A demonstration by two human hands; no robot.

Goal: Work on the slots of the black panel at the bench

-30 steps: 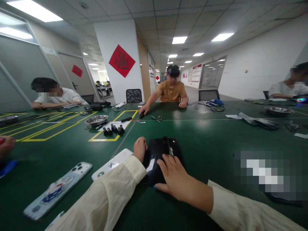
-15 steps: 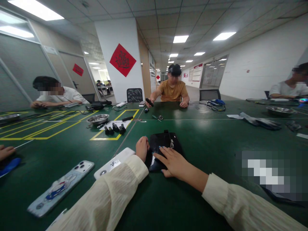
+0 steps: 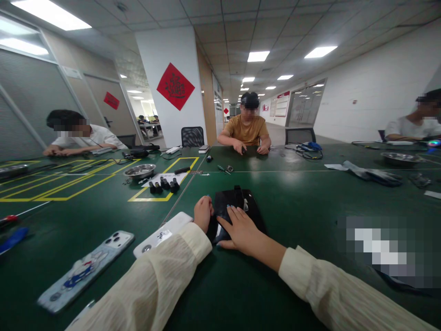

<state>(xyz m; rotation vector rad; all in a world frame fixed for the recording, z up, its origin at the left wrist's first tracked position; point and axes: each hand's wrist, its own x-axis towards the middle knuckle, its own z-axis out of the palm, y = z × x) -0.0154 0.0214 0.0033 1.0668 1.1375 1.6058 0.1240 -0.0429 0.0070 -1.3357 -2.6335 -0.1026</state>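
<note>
A flat black pouch-like thing (image 3: 253,211) lies on the green table in front of me, with a strap or tab at its far edge and a small pale tag by it. My right hand (image 3: 241,230) rests flat across its near left part, fingers stretched and spread. At its left edge is my left hand (image 3: 203,214), fingers curled in; what they hold, if anything, is hidden. Close to my left forearm lie a white phone-like device (image 3: 165,234) with a paper label and a phone in a cartoon case (image 3: 87,271).
Several black cylindrical parts (image 3: 164,185) and a metal bowl (image 3: 140,171) stand at the left by yellow tape. A screwdriver (image 3: 224,169) lies farther off. Gloves (image 3: 372,174) and another bowl (image 3: 401,158) are on the right. A person (image 3: 248,124) sits opposite; others sit at both sides.
My right hand has slid slightly left over the black pouch-like thing. Across the table, the person has brought a black object down and inward. A hand at the far left has left view.
</note>
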